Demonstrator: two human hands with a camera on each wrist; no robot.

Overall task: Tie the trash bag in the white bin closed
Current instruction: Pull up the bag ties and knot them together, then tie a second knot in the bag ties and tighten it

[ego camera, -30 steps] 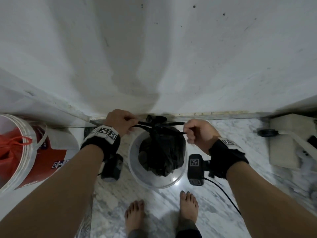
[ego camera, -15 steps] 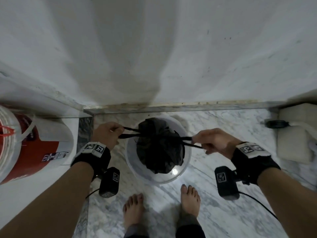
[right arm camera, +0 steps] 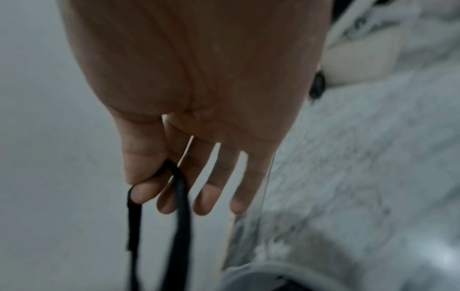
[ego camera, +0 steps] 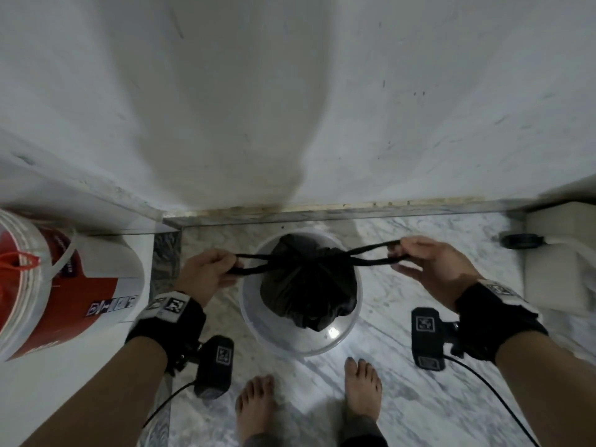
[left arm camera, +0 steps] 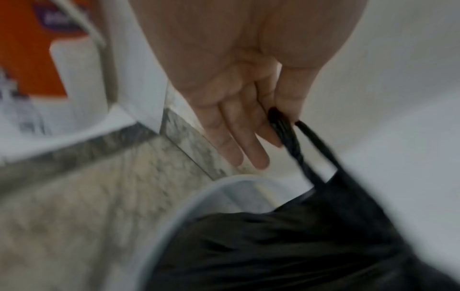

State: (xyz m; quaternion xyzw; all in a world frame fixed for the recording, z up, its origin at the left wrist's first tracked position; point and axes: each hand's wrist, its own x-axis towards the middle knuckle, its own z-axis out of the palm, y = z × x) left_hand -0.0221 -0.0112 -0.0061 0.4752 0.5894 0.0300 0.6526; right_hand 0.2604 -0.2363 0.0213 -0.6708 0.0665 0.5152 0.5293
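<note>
A black trash bag (ego camera: 306,285) sits gathered inside the round white bin (ego camera: 254,321) on the marble floor by the wall. Two black drawstring loops run out sideways from its puckered top. My left hand (ego camera: 209,269) pinches the left loop (ego camera: 251,264) between thumb and forefinger, left of the bin. My right hand (ego camera: 425,262) pinches the right loop (ego camera: 374,254) out to the right of the bin. In the left wrist view the left hand (left arm camera: 281,118) pinches the loop (left arm camera: 296,145) over the bag (left arm camera: 286,246). In the right wrist view the right hand (right arm camera: 149,183) pinches the loop (right arm camera: 181,206), other fingers straight.
A red and white bucket (ego camera: 58,285) stands on a raised ledge at the left. A pale block (ego camera: 561,256) with a black round part lies at the right by the wall. My bare feet (ego camera: 309,404) stand just in front of the bin. The white wall (ego camera: 290,91) rises close behind.
Both hands have moved apart and lower, drawing the two loops out sideways from the bag. The bag's top has cinched tighter. The view has tilted down a little.
</note>
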